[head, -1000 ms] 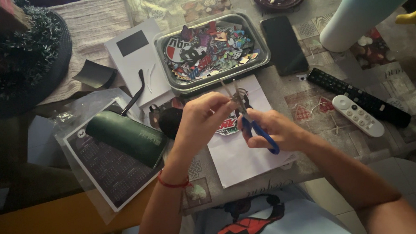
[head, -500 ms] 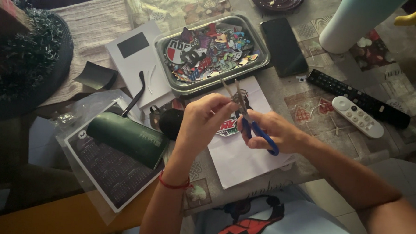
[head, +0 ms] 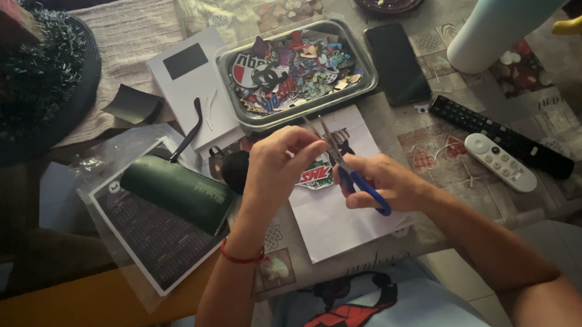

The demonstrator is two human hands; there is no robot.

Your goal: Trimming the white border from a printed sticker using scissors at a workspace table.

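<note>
Centrally, the right hand (head: 387, 182) grips blue-handled scissors (head: 350, 171), blades parted, while the left hand (head: 281, 167) pinches a sticker (head: 318, 175) over white paper (head: 332, 214). Many cut stickers already fill the metal tray (head: 302, 114); this one appears partly trimmed.

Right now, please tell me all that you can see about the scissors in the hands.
The scissors have blue handles that look like plastic and thin, pale metal blades. The right hand grips the handles, with fingers through the loops. The blades are parted, and their tips point away from the person, toward the metal tray of stickers. They are held above a white sheet on the table. The left hand holds a small printed piece at the blades.
</note>
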